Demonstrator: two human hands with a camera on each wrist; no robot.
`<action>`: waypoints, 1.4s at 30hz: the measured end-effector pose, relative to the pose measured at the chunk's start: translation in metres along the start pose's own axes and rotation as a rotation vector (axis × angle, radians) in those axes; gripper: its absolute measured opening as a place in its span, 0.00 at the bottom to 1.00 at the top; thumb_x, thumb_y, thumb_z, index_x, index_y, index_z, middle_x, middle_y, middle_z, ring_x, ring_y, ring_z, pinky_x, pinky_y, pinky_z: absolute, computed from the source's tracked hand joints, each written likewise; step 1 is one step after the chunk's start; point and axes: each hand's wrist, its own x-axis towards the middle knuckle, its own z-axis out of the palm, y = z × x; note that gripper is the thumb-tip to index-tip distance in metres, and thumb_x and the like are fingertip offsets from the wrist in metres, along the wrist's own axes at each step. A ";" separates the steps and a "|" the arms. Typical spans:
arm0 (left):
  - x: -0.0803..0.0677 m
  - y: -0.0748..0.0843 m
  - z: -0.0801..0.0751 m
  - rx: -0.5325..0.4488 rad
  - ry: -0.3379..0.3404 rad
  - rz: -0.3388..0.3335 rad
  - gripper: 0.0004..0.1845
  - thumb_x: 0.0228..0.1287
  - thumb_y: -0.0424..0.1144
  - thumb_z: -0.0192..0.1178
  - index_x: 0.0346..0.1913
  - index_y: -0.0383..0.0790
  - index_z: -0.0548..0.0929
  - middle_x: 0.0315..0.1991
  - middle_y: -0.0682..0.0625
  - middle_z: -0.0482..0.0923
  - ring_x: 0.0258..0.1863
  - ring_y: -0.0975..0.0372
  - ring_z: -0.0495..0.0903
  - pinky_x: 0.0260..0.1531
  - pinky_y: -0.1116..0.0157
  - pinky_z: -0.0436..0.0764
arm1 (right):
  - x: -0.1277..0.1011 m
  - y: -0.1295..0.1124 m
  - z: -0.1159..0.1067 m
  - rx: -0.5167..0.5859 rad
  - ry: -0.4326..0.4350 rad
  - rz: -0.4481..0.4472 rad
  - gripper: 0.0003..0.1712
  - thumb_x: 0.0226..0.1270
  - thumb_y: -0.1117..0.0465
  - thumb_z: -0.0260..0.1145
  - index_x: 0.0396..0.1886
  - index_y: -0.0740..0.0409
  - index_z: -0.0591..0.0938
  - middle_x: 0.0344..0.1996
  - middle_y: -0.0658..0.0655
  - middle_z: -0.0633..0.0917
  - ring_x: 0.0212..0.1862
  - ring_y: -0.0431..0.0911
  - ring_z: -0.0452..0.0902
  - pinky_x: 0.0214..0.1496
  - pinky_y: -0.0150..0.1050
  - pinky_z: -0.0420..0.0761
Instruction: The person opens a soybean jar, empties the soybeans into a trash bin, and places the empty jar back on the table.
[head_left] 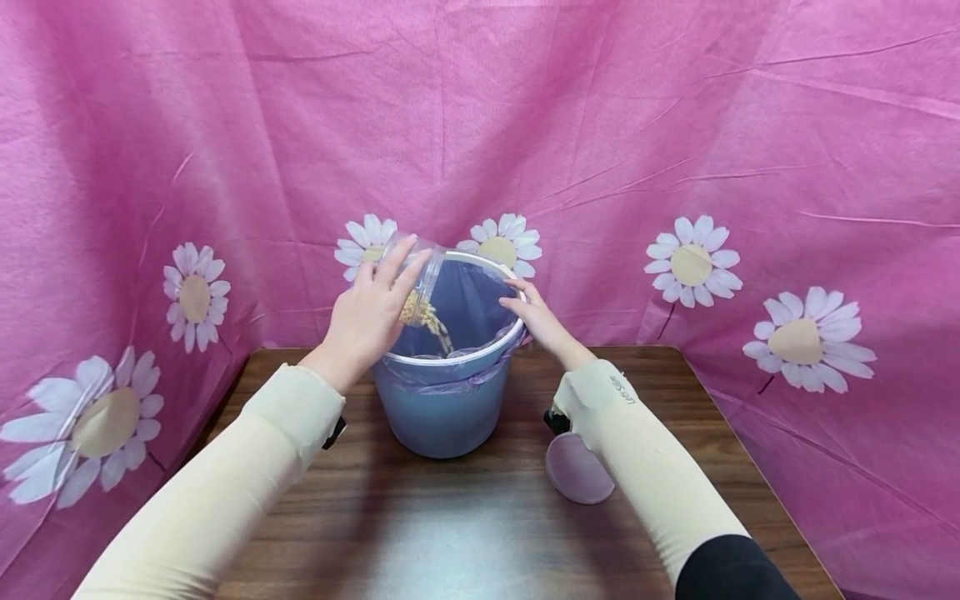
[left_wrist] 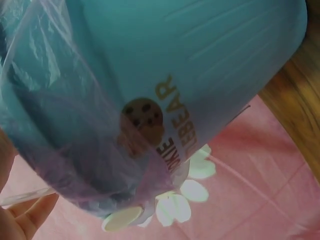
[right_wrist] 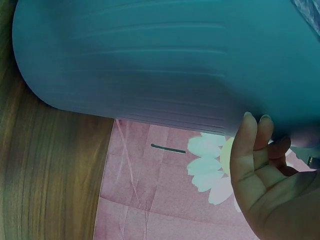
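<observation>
In the left wrist view, 2 pieces of brown lettering stand on the outer wall of the blue bin, running steeply upward: 1 ends in "LEBEAR", the other reads "OKIE". The beginnings of both are hard to make out. A printed cookie emblem sits beside them. In the head view, small dark print on the right sleeve near the cuff appears to read "LetsSlim".

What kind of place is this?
Likely a draped-off recording setup; the room beyond is hidden. Pink daisy-print cloth hangs behind and beside a wood-grain table, with a lined blue bin standing on it.
</observation>
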 end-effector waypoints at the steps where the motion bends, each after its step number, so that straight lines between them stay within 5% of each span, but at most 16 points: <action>1: 0.000 -0.001 0.000 0.003 0.001 0.008 0.47 0.50 0.23 0.64 0.74 0.51 0.62 0.77 0.51 0.55 0.56 0.41 0.71 0.15 0.50 0.80 | 0.000 0.000 0.000 -0.001 -0.003 0.006 0.33 0.74 0.61 0.54 0.74 0.66 0.60 0.76 0.66 0.54 0.75 0.58 0.51 0.77 0.49 0.54; 5: 0.002 -0.002 -0.003 0.016 0.000 0.036 0.46 0.49 0.24 0.66 0.74 0.51 0.63 0.76 0.52 0.56 0.59 0.42 0.70 0.16 0.49 0.80 | -0.001 0.001 0.001 -0.044 0.006 0.019 0.33 0.74 0.58 0.54 0.75 0.60 0.60 0.76 0.62 0.55 0.70 0.59 0.59 0.56 0.40 0.75; 9: 0.005 -0.002 -0.005 0.037 -0.007 0.060 0.43 0.53 0.23 0.62 0.73 0.52 0.64 0.76 0.52 0.57 0.59 0.42 0.70 0.15 0.50 0.80 | -0.003 0.002 0.002 -0.082 0.015 0.021 0.33 0.73 0.55 0.54 0.75 0.57 0.61 0.75 0.61 0.57 0.64 0.57 0.64 0.31 0.31 0.75; 20: 0.005 -0.005 -0.004 0.134 -0.016 0.143 0.39 0.60 0.20 0.53 0.73 0.53 0.66 0.75 0.51 0.59 0.54 0.41 0.72 0.14 0.52 0.79 | -0.003 0.001 0.002 -0.085 0.012 0.025 0.32 0.74 0.55 0.54 0.74 0.56 0.62 0.75 0.60 0.56 0.66 0.56 0.64 0.38 0.32 0.74; 26: 0.006 -0.006 -0.003 0.198 -0.005 0.246 0.39 0.60 0.22 0.59 0.72 0.54 0.68 0.74 0.51 0.63 0.46 0.42 0.75 0.18 0.53 0.81 | -0.003 0.002 0.003 -0.067 0.020 0.004 0.32 0.73 0.57 0.54 0.74 0.60 0.62 0.75 0.62 0.57 0.69 0.54 0.59 0.59 0.36 0.67; 32: 0.007 -0.004 -0.003 0.230 -0.025 0.283 0.39 0.60 0.23 0.59 0.73 0.55 0.68 0.74 0.51 0.64 0.45 0.43 0.76 0.25 0.51 0.83 | -0.004 0.001 0.004 -0.077 0.026 0.026 0.33 0.73 0.55 0.55 0.74 0.57 0.62 0.74 0.61 0.58 0.63 0.55 0.65 0.48 0.38 0.77; 36: 0.005 -0.005 -0.002 0.255 0.029 0.264 0.39 0.60 0.21 0.57 0.73 0.54 0.67 0.73 0.51 0.64 0.47 0.42 0.76 0.18 0.53 0.82 | -0.003 0.001 0.004 -0.056 0.021 0.004 0.33 0.73 0.57 0.54 0.74 0.60 0.61 0.75 0.62 0.57 0.69 0.53 0.58 0.67 0.39 0.64; 42: 0.009 -0.008 -0.003 0.295 0.124 0.314 0.40 0.61 0.18 0.53 0.72 0.56 0.68 0.73 0.53 0.65 0.49 0.42 0.76 0.15 0.54 0.81 | -0.004 0.000 0.004 -0.083 0.023 0.030 0.32 0.73 0.55 0.54 0.74 0.56 0.62 0.74 0.60 0.58 0.60 0.55 0.68 0.43 0.37 0.78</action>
